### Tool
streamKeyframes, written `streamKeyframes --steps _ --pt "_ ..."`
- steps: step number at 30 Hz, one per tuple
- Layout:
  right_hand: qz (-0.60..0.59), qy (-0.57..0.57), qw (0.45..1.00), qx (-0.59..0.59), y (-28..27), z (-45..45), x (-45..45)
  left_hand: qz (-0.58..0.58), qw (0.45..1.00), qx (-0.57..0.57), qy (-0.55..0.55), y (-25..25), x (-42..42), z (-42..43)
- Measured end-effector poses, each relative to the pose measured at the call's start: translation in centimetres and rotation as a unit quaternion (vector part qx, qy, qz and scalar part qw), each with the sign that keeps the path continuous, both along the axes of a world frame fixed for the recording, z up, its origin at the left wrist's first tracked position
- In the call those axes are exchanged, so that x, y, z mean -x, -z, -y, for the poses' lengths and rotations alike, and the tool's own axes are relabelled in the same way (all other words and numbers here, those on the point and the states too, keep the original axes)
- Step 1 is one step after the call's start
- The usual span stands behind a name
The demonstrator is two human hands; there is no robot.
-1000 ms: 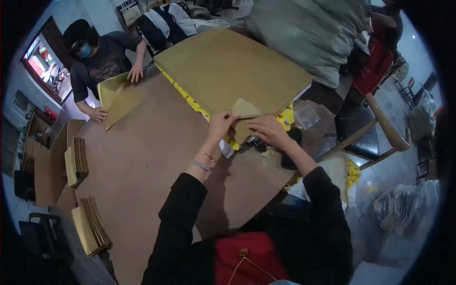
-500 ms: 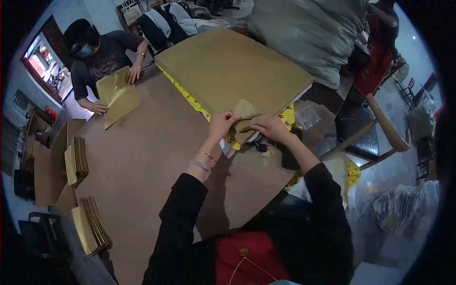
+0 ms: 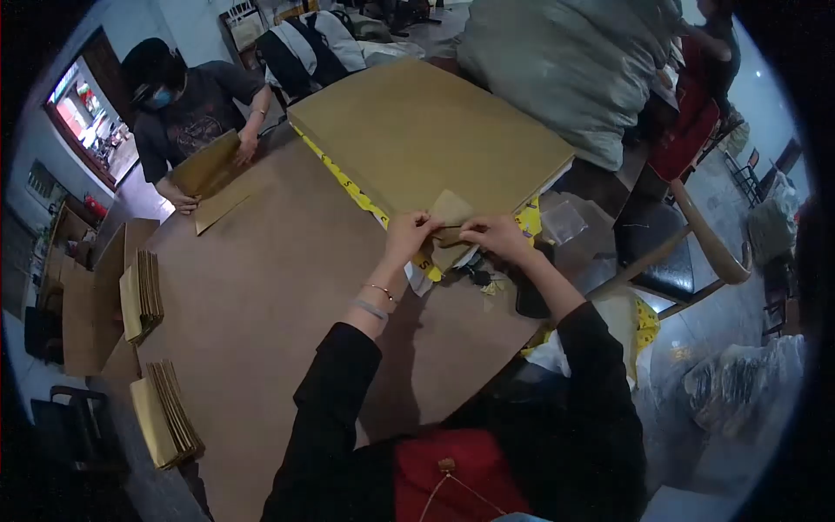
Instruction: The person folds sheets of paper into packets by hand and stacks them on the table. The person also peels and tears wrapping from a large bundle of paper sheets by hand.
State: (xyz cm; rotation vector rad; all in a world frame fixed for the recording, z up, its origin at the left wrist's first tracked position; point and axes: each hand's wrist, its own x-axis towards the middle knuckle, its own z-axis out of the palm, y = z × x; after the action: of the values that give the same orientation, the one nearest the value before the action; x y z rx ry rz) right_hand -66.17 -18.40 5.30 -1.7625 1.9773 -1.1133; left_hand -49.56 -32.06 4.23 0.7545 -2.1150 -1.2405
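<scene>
At the near corner of a large stack of brown paper sheets (image 3: 435,130), both my hands are closed on a small folded piece of brown paper (image 3: 452,207). My left hand (image 3: 407,235) pinches its left side between thumb and fingers. From the right, my right hand (image 3: 500,237) grips the same piece, with the thumb toward the left hand. Part of the paper is hidden behind the fingers. Yellow printed wrapping (image 3: 352,187) shows along the stack's lower edge, beside the hands. A small dark object (image 3: 478,277) lies just below the right hand.
Across the brown-covered table (image 3: 287,296), a co-worker (image 3: 200,113) handles a folded brown sheet (image 3: 209,170). Two bundles of folded brown paper (image 3: 143,296) stand at the left edge. A clear plastic bag (image 3: 565,222) lies at right, near a wooden-armed chair (image 3: 713,244).
The co-worker's sheet has gone from lying opened out to being folded up and tilted. My hands have come slightly closer together on the small paper.
</scene>
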Motion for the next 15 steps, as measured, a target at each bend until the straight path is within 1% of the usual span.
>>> streamKeyframes --steps 1,2,3,4,6,8,9,11,12,13,14,15 --pt "-0.001 -0.001 1.000 0.002 -0.3 0.1 -0.1 0.012 1.000 0.007 -0.001 -0.1 0.0 0.0" --pt "0.008 0.027 0.999 -0.029 -0.5 0.2 -0.2 0.024 0.999 -0.028 -0.001 -0.3 0.0 0.1" --pt "0.018 0.054 0.997 -0.059 -0.6 0.2 -0.2 0.024 0.999 -0.028 -0.001 -0.4 0.0 0.0" --pt "0.051 0.037 0.996 -0.055 -0.5 0.4 -0.2 0.033 0.999 -0.013 0.001 -0.5 -0.1 0.0" --pt "0.044 0.042 0.997 -0.051 -0.5 0.5 -0.5 0.060 0.997 0.038 -0.009 -0.7 0.0 0.0" --pt "0.008 0.064 0.996 -0.055 -0.8 0.4 -0.8 0.053 0.998 0.030 -0.002 -0.6 0.0 0.0" --pt "0.008 0.064 0.996 -0.056 -0.3 0.5 -0.8 0.046 0.999 0.021 0.006 -0.5 -0.1 0.1" --pt "-0.012 0.063 0.997 0.050 0.8 0.8 -0.8 0.038 0.999 0.010 0.018 -0.4 -0.2 0.1" --pt "-0.041 0.079 0.994 0.055 0.5 0.8 -1.3 0.056 0.998 0.039 0.005 -0.3 -0.2 0.1" --pt "-0.041 0.079 0.994 0.055 0.6 0.9 -1.3 0.074 0.995 0.068 -0.008 -0.2 -0.2 0.2" --pt "-0.098 0.085 0.989 0.076 0.7 1.1 -1.3 0.007 0.996 0.091 -0.006 0.1 -0.2 -0.1" --pt "-0.154 0.090 0.979 0.096 0.6 1.1 -1.4 0.007 0.996 0.091 -0.005 -0.2 -0.3 -0.1"
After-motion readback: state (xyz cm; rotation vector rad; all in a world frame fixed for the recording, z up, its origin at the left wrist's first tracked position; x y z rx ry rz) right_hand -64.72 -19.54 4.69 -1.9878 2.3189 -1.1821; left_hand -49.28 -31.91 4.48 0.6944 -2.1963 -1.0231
